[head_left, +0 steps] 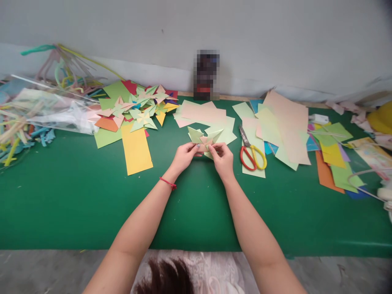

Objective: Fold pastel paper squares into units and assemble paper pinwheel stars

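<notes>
Far L on the green table (pixel 92 204): clear crinkly plastic bag (pixel 65 107), glare hiding most of what's in it; multicoloured thin strips (pixel 23 130) bunch beside it, cut off at frame edge. Next, a heap of pale green, pink & yellow folded paper pinwheels (pixel 143 119), overlapping so much there's no counting them; sheets underneath only peek out. Just below, a yellow rectangular paper sheet (pixel 137 151), top end tucked under the heap.

Now centre, main action: pale green & pink folded paper piece (pixel 206 141), held over the table, long axis approx L–R, two green points flaring up & outward, one each side, away from the person. Lower edge & underside partly hidden by fingers. L hand (pixel 185 156), red cord bracelet (pixel 168 183) on wrist, has its grip pinched closed on the piece's L side; R hand (pixel 223 157) pinches the R side, thumb on the pink middle, far fingers out of sight. Behind, a dark upright object (pixel 207 75), pixelated, can't ID.

To the R: red-&-yellow-handled metal scissors (pixel 246 143), untouched, blades pointing up-L, on pale sheets. Far R, a rounded yellow item (pixel 382 118), cut off & blurry.
</notes>
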### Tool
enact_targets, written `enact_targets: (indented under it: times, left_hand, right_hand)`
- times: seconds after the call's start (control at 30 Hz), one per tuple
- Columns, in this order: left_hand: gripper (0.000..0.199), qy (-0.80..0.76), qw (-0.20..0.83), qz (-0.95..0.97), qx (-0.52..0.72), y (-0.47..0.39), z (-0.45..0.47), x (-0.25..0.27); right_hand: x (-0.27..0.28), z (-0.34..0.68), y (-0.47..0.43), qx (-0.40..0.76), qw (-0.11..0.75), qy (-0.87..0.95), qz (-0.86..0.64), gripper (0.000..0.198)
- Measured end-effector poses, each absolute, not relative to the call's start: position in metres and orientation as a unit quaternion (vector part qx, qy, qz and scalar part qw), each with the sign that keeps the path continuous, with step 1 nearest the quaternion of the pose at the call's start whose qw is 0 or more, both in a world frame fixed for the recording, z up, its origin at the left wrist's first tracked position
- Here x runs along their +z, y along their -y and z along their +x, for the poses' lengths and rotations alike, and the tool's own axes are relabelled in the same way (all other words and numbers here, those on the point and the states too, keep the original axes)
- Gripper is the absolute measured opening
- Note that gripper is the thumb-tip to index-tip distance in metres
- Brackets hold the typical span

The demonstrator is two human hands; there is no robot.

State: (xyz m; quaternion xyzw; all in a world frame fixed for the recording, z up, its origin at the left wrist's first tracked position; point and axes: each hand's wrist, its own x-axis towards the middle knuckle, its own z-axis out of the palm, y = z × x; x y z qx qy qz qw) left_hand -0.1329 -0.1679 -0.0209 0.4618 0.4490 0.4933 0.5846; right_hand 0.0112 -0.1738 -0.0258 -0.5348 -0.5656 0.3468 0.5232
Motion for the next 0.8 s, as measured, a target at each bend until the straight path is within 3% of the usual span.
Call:
enact_targets:
  times: [0.8]
  left_hand:
    - [0.028, -0.457, 0.563, 0.482, 0.492, 0.1695, -0.1319, -0.0222]
  right_hand:
    - [-0.0293, 0.0093, 0.1741, 0.351, 0.515, 0.557, -0.549, 0.025]
